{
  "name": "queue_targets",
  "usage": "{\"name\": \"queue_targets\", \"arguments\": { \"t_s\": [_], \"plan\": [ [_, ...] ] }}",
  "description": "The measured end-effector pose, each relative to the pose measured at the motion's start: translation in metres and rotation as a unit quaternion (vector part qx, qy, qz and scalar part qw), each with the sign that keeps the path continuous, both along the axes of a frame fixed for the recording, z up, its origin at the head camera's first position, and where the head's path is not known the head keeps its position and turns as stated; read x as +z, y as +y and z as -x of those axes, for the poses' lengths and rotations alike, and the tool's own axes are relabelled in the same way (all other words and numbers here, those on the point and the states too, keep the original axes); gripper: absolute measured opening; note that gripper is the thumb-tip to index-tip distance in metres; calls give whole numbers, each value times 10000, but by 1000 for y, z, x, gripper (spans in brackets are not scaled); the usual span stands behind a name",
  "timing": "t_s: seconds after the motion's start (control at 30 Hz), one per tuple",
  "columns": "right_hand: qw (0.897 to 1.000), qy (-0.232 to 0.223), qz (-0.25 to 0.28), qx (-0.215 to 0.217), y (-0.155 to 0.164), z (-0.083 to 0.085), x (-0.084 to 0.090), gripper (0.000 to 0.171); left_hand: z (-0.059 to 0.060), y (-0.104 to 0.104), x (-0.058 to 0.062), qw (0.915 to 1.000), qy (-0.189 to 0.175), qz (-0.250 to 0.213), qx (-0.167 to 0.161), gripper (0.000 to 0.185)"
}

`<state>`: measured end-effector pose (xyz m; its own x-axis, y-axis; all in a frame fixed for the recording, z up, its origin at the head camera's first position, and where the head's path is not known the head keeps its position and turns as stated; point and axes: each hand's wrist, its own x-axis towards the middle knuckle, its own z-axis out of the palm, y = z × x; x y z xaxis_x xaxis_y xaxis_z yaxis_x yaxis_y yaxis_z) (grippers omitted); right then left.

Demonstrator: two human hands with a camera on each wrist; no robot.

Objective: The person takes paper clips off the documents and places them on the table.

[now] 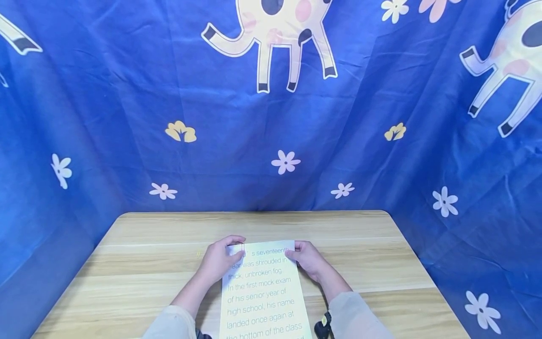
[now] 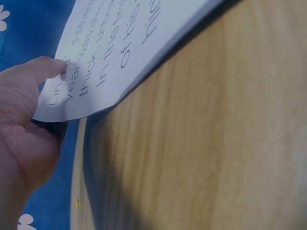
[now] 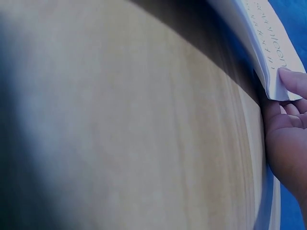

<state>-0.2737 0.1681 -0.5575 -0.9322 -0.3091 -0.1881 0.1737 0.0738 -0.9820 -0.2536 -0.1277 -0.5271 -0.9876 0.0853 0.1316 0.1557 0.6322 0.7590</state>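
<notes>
A stack of printed paper sheets [image 1: 262, 292] with large English text extends toward me, its far edge raised between both hands. My left hand [image 1: 218, 261] pinches its far left corner, thumb on the printed face; in the left wrist view, the thumb [image 2: 50, 67] covers part of the first line. At the far right corner my right hand [image 1: 311, 259] pinches the sheets, thumb on top and fingers beneath. Layered edges of the paper [image 3: 268, 72] show in the right wrist view. A thin reddish loop [image 1: 243, 246], perhaps a paper clip, shows by the left fingertips.
The wooden table [image 1: 139, 263] has light grain and rounded far corners. Behind it and at both sides hangs a blue curtain [image 1: 228, 174] with flowers and cartoon animals. A small black device [image 1: 323, 326] is by the right sleeve. A tiny yellow mark [image 1: 199, 254] is on the table.
</notes>
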Motion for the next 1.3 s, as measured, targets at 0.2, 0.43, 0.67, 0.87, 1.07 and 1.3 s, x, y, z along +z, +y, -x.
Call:
{"name": "queue_targets", "arguments": {
  "t_s": [0.2, 0.43, 0.67, 0.87, 1.07, 1.3],
  "plan": [
    [10000, 12, 11, -15, -1, 0, 0, 30, 1, -1, 0, 10000, -79, 11, 44, 35],
    [10000, 3, 30, -24, -2, 0, 0, 30, 1, -1, 1, 9998, -161, -8, 85, 35],
    [10000, 0, 31, -13, -2, 1, 0, 29, 0, -1, 2, 9997, -227, -83, 72, 37],
    [10000, 38, 34, 0, -2, 1, -1, 30, 0, 0, 2, 9999, -35, 106, 117, 36],
    [10000, 35, 2, -26, -1, 0, -1, 29, -1, 0, 1, 9999, 103, 68, 84, 35],
    [10000, 52, -11, -23, -1, 0, -1, 29, -2, 0, -1, 9996, 234, 93, 100, 35]
  ]
}}
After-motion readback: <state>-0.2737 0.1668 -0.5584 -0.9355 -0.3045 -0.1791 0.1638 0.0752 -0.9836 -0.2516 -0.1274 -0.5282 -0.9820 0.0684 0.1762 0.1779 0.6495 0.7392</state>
